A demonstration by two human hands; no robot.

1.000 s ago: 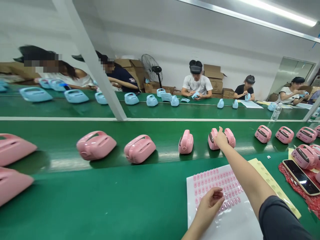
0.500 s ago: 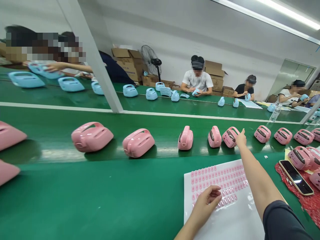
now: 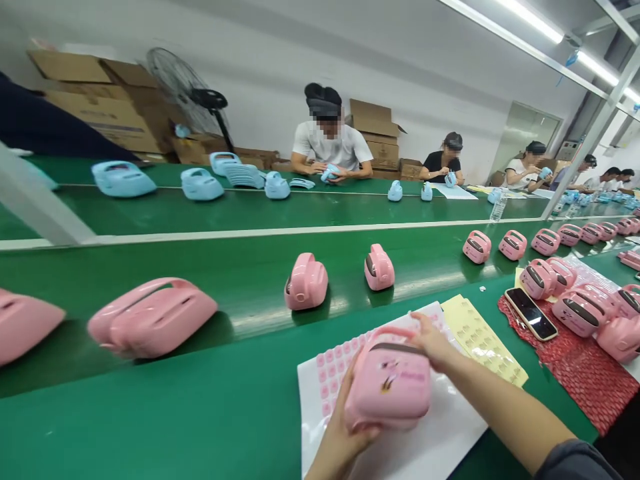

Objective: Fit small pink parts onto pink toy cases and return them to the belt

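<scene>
A pink plastic casing with a carry handle, a dark strip and a small cartoon print is held between my two hands, tilted, above a white sheet. My left hand wraps its left side and lower edge. At its upper right, my right hand grips near the end of the handle, partly turned from view. Rows of small pink stickers show on the sheet to the left of the casing, and the casing covers the rest.
More pink casings stand along the green belt. At right are a yellow sticker sheet, a phone on red wrap, and grouped casings. Across a white rail, co-workers handle blue casings.
My right hand has brought a pink casing from the belt to above the white sheet, and my left hand has closed on it too. The view has swung right.
</scene>
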